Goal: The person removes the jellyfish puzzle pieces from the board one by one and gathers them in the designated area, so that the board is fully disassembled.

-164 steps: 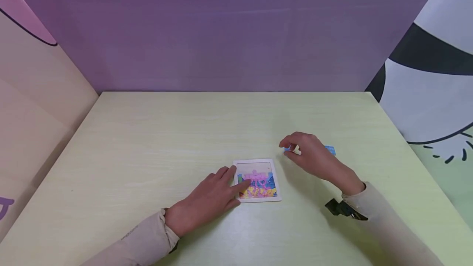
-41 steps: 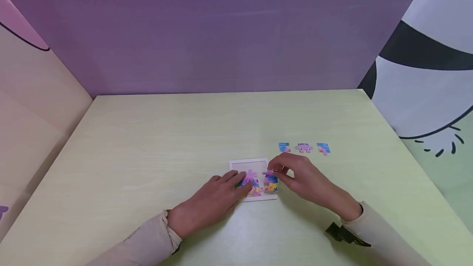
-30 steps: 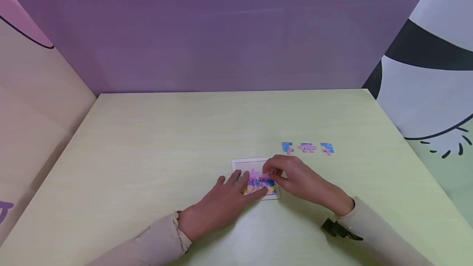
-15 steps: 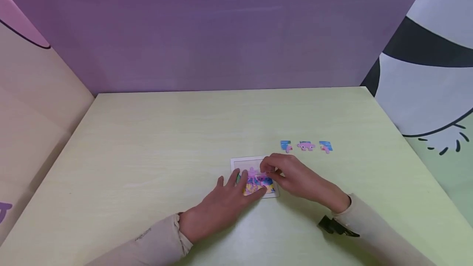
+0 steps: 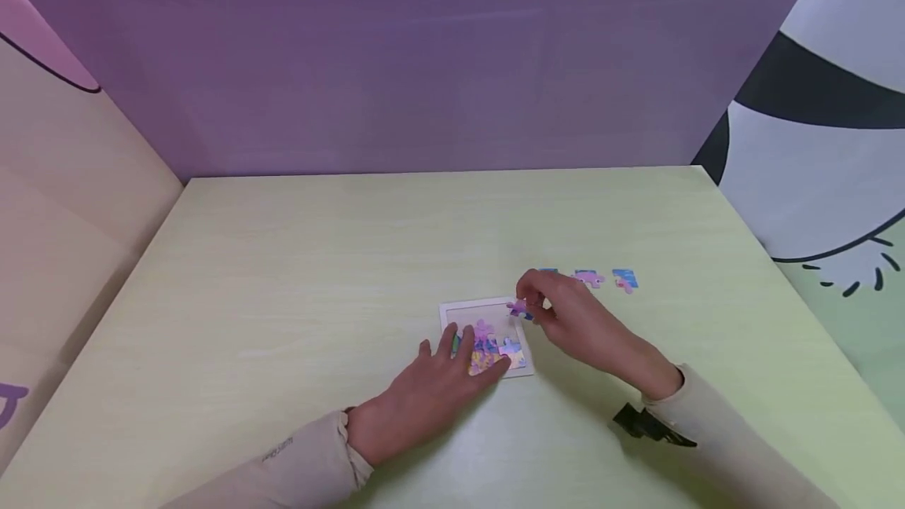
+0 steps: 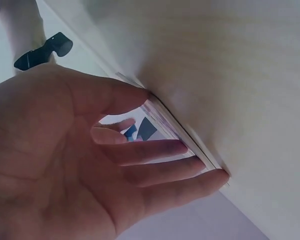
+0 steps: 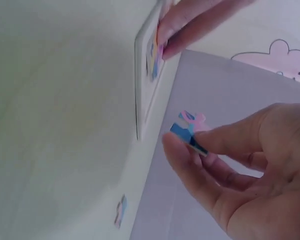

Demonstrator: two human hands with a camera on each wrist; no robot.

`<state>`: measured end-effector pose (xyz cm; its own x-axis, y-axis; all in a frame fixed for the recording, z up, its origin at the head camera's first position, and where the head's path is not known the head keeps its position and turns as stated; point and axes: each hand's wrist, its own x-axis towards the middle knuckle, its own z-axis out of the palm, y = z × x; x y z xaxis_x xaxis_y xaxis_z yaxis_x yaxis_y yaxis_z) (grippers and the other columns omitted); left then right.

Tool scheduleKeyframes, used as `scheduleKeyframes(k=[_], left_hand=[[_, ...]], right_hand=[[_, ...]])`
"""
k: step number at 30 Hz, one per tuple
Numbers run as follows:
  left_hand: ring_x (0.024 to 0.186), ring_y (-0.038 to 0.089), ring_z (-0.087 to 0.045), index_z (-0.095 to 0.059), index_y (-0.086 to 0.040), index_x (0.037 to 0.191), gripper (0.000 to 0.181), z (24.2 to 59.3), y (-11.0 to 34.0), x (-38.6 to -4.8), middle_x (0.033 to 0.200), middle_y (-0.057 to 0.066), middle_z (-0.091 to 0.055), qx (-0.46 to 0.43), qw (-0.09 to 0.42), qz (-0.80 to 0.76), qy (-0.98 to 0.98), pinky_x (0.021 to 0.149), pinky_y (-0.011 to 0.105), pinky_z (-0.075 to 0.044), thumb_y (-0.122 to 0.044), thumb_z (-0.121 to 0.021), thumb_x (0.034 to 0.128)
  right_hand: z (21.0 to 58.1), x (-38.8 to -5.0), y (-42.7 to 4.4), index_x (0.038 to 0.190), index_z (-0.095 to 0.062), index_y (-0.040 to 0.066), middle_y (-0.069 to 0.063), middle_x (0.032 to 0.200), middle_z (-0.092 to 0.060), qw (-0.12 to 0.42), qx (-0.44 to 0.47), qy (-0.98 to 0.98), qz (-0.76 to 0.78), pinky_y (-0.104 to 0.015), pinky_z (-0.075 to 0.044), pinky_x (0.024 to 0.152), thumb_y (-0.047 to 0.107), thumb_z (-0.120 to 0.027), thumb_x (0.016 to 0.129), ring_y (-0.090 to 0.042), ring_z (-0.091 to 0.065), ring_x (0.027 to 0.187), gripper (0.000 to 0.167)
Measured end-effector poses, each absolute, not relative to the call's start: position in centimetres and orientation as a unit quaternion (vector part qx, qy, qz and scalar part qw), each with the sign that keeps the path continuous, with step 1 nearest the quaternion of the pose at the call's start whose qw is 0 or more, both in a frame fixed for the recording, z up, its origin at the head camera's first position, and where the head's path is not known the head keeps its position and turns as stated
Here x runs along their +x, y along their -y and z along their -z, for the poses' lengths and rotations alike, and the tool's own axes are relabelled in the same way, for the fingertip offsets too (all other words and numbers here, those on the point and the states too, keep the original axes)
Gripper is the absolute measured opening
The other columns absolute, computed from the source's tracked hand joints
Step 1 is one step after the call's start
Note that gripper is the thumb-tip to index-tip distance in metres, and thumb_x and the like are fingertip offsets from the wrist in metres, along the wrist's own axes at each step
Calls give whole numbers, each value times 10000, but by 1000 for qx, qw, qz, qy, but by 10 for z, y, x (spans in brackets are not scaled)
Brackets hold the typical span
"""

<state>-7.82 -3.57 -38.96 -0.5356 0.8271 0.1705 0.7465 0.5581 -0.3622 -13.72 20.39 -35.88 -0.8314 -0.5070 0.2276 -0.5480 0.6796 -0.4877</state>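
Observation:
My right hand [image 5: 576, 324] pinches a pink and blue jigsaw piece [image 5: 519, 309] between thumb and fingertips, just above the upper right side of a white puzzle frame [image 5: 477, 302]. In the right wrist view that piece [image 7: 194, 131] is tilted and clear of the frame [image 7: 140, 95]. My left hand [image 5: 424, 399] lies with spread, straight fingers over the left and lower part of the frame, partly hiding the joined pieces [image 5: 484, 342] in it. The left wrist view has the thumb and fingertips of the left hand [image 6: 75, 150] touching the frame's edge.
Beyond the frame lies a row of loose pieces on the pale table [image 5: 318, 258]: a blue and pink one [image 5: 625, 280], a pink one with eyes [image 5: 588, 279], and another blue one [image 5: 547, 269] mostly behind the right hand. A purple wall [image 5: 452, 61] rises behind the table.
Earlier my right hand held a blue piece beyond the frame; three pieces then lay in a row. It moved to the puzzle's right side and has now lifted a piece out. My left hand shifted slightly right.

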Motion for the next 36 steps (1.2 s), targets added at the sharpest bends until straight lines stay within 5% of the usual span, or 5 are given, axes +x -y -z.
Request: scheduleKeyframes(k=[16,22,36], left_hand=[[1085,392,-589,-454,-369,1427,675,394,19,-75,1177,183,-575,-423,169,-144,878,627,388,-557,-151,-708,842],[1060,382,-576,-494,-354,1389,660,392,23,-73,1145,187,-568,-424,187,-138,876,594,358,-536,-117,-710,812],[1110,424,-583,-506,-307,1372,591,386,30,-76,1189,246,-570,-438,128,-101,884,675,416,-565,-58,-663,859]], right_hand=[[350,-136,-265,1000,-655,73,18,939,-662,101,273,913,-287,-309,-566,704,-117,-703,816,-109,-628,803,269],[343,-139,-293,1012,-656,92,20,885,-660,135,237,922,-275,-189,-531,701,-69,-725,825,-110,-621,763,256],[352,-149,-329,1006,-678,81,-30,869,-682,88,172,942,-273,-127,-496,681,-23,-720,848,-161,-629,784,194]])
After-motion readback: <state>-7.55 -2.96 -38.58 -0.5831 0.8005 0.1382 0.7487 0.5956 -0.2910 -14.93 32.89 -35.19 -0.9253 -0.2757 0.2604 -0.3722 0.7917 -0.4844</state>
